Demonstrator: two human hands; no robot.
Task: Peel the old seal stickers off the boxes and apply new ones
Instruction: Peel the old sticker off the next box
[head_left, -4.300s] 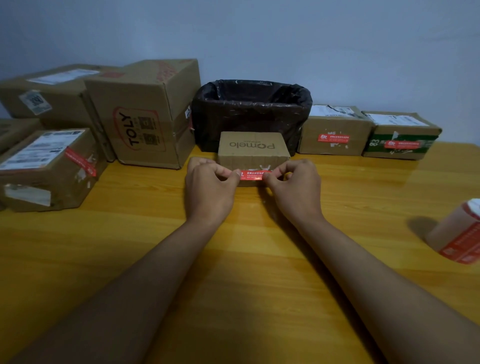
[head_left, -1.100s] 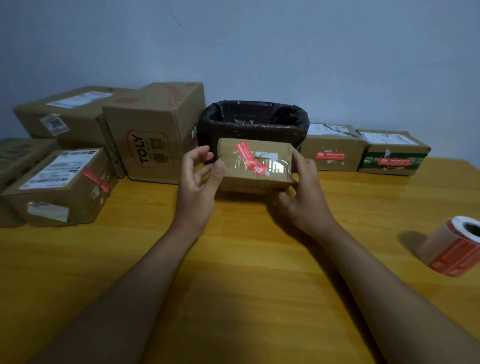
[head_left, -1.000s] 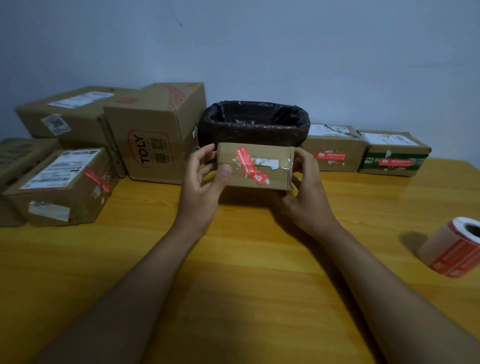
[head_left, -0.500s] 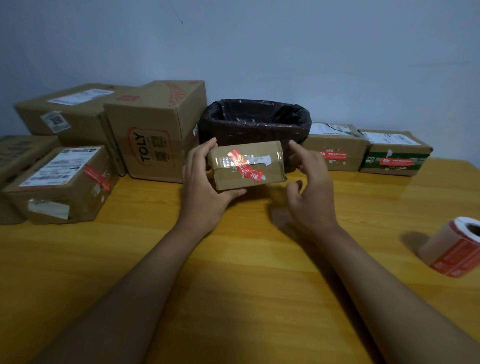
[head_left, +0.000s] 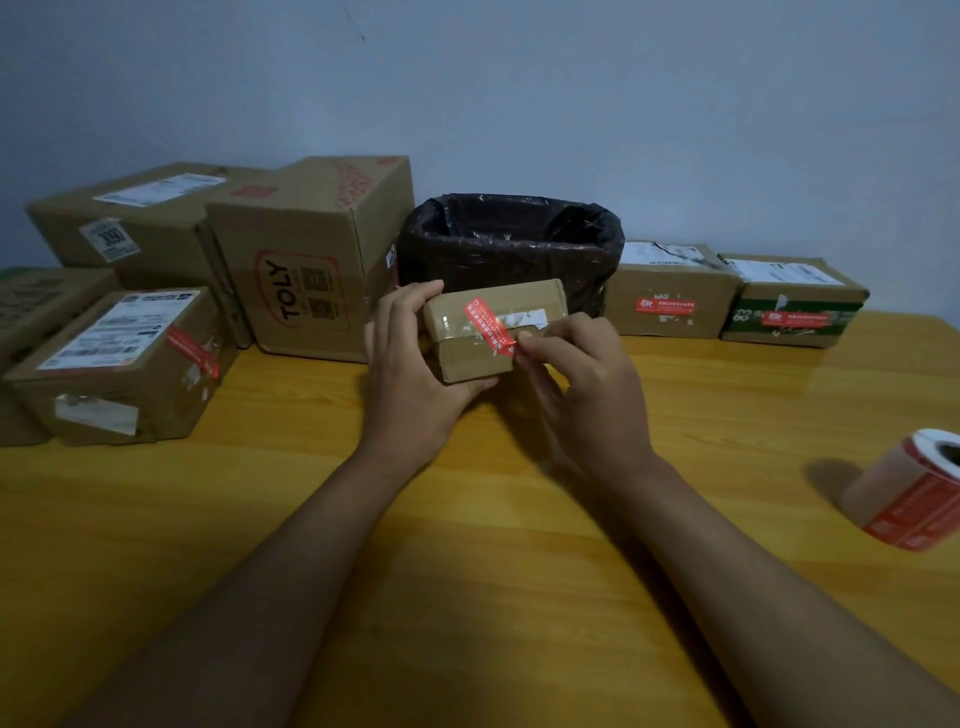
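Peeling stage, by the look of it: pinching the lower end of the old red sticker (head_left: 489, 327) with the right hand (head_left: 587, 384). Next, probably a slow pull away. Small box (head_left: 493, 338) gripped in the left hand (head_left: 415, 374), raised just before the black-lined bin (head_left: 511, 244).

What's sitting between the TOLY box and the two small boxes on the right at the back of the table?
In the head view, a bin lined with a black bag stands between the TOLY box and the two small boxes.
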